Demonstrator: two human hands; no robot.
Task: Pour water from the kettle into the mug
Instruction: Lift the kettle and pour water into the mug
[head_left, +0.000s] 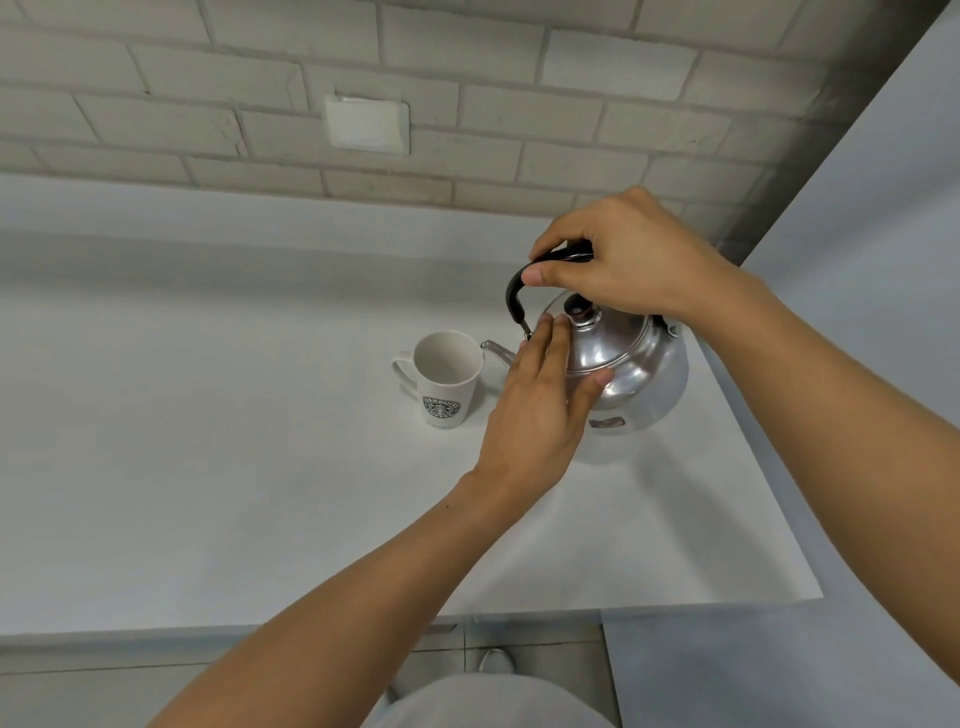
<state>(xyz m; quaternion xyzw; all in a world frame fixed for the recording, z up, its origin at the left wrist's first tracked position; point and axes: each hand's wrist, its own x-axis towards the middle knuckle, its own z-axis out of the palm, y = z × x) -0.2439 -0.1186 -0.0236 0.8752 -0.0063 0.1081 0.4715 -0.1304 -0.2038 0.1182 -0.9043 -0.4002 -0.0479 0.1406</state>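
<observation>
So we're right at the pre-pour: the right hand (631, 260) has its fingers curled around the black handle (519, 291) of the shiny, dented metal kettle (636, 364) on the white counter (208, 441), while the left hand (540, 410) lies flat, fingers together, on the lid. The empty, matte ceramic mug (447, 379) sits right by the spout; next it probably needs a lift and tilt
</observation>
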